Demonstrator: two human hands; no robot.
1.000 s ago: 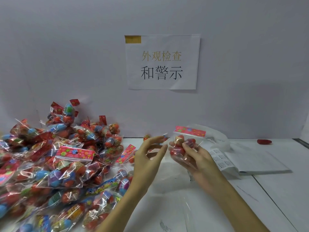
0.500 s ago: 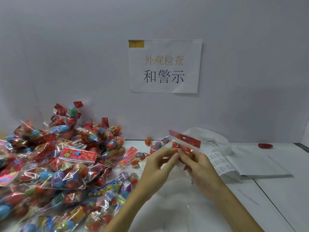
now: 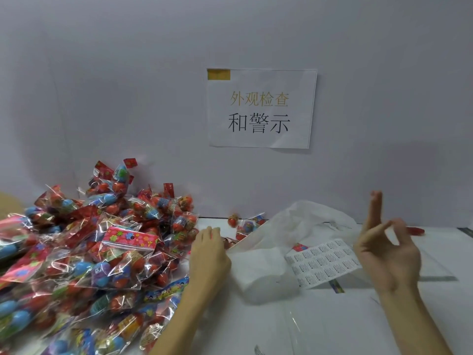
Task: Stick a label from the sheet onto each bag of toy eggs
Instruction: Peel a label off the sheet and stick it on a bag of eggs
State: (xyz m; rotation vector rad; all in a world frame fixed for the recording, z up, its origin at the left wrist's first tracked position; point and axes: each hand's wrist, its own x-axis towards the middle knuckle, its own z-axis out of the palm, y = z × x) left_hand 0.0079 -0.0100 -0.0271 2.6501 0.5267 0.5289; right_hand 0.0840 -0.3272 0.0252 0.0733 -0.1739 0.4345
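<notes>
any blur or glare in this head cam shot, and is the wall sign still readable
Head view: the raised right hand is motion-blurred, its fingertips smeared; the left hand at the heap is sharper. Bright glare streaks the clear cellophane bags of toy eggs. The white paper sign on the wall reads clearly. The small print on the white label sheet is too fine to read. Lighting is soft, shadows faint.

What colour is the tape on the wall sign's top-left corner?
Mustard yellow tape, seen in the head view.

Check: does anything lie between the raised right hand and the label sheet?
Nothing visible does. The right hand is raised with nothing in it, just right of the label sheet, which lies exposed on the table beside the white plastic bag.
</notes>
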